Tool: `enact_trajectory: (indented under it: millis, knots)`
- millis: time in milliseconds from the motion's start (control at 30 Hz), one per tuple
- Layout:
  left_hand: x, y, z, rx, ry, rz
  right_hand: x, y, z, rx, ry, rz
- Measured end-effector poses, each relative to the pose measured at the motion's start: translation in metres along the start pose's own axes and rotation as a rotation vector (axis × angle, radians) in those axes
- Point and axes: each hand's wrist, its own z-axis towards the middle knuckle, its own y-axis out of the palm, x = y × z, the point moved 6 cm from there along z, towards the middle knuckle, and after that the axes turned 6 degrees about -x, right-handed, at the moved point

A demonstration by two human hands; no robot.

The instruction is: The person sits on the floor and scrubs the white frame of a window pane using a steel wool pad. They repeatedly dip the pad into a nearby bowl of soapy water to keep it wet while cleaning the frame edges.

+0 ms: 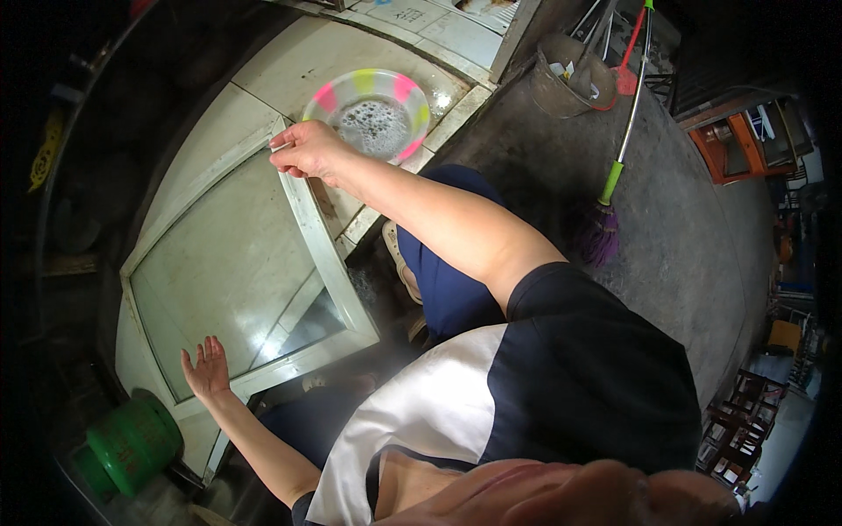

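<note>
A glass panel in a pale frame [335, 276] lies tilted over a tiled ledge [253, 62] in front of me. My right hand [308, 152] pinches the frame's upper corner between thumb and fingers. Near the opposite side, my left hand [209, 369] is spread, palm up, overlapping the glass and frame; whether it bears any weight I cannot tell. Just beyond my right hand, a plastic basin [411, 105] with pink and yellow patches holds foamy water. Bright reflections show on the glass.
A green gas cylinder [133, 442] stands beside the ledge, near my left hand. To the right are a grimy bucket [559, 92] with refuse, a red dustpan or similar tool [625, 80] and a purple mop [600, 237]. An orange wooden cabinet [730, 154] stands farther off.
</note>
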Motion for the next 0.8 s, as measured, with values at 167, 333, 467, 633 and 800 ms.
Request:
enact_trajectory:
  millis: [167,333,467,633,800]
  knots:
    - [0.0,0.018,-0.008,-0.066,-0.007,-0.011,0.016,0.007,0.017,-0.028,-0.064,0.085]
    - [-0.002,0.021,-0.007,-0.105,-0.03,-0.014,0.015,0.02,0.012,-0.055,-0.023,0.1]
    - [-0.008,0.027,-0.011,-0.099,-0.039,0.008,0.016,0.023,0.009,-0.083,-0.005,0.123]
    - [-0.009,0.022,-0.003,-0.092,-0.058,-0.017,0.013,0.022,0.005,-0.101,0.011,0.093]
    - [-0.013,0.015,0.002,-0.089,-0.049,0.011,0.012,0.022,0.001,-0.117,0.011,0.108]
